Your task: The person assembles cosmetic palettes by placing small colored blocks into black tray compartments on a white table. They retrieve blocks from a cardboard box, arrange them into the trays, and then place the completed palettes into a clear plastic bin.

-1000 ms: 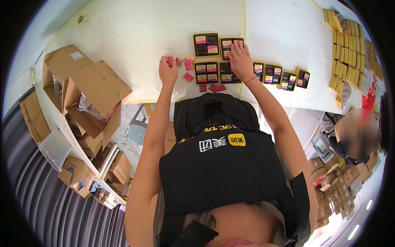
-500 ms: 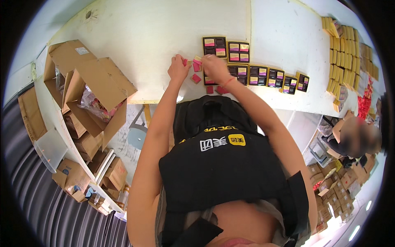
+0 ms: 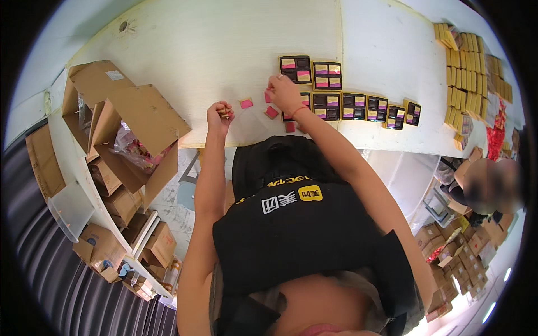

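My left hand is curled closed around a few small gold-edged packets, held just above the table. My right hand reaches in with bent, closed fingers beside a small pink packet; whether anything sits between the fingertips is hidden. Between the hands lies a pink-and-gold packet, and another pink one rests below the right fingertips. A black tray with gold edges holds packets in two of its compartments. A second tray beside it is filled. My right hand partly covers another tray.
More partly filled trays run in a row to the right. Stacks of gold boxes stand at the far right. An open carton with plastic-wrapped packets is at the left. Another person is at the right edge.
My left hand has drawn back left and nearer to me with the gold-edged packets. A pink-and-gold packet now lies where the hands parted. The right hand has shifted slightly left.
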Available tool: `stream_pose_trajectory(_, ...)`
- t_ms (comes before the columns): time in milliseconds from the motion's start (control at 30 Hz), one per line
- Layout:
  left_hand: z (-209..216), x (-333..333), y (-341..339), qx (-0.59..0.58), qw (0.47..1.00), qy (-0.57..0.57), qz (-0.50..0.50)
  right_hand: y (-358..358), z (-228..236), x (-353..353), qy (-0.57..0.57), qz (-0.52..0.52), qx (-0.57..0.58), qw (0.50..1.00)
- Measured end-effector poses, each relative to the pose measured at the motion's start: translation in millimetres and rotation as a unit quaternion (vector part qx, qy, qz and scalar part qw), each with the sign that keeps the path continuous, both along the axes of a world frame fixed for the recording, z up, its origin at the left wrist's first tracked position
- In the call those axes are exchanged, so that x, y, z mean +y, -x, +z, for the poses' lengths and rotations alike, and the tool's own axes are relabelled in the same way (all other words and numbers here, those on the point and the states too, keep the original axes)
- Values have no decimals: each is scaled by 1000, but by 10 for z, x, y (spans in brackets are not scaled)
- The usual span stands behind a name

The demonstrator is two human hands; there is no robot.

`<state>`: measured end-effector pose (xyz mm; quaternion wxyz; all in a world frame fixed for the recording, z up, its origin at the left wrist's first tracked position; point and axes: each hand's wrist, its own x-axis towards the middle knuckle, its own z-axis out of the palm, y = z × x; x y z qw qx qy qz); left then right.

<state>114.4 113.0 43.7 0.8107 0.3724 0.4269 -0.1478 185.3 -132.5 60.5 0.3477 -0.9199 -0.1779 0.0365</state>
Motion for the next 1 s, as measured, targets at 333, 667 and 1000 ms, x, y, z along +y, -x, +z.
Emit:
stream_pose_trajectory(333,120,-282,-76,-6,921,-272,-279,-27,141,23,-68,27,204,976)
stream_pose_trajectory(667,119,-592,-320,-77,635,-607,-471,23,-244,218,168,101,69,978)
stream_pose_trajectory(1000,782,-750,-235,-93,956,129,-246,244,771,-978,-507,-155,549,646)
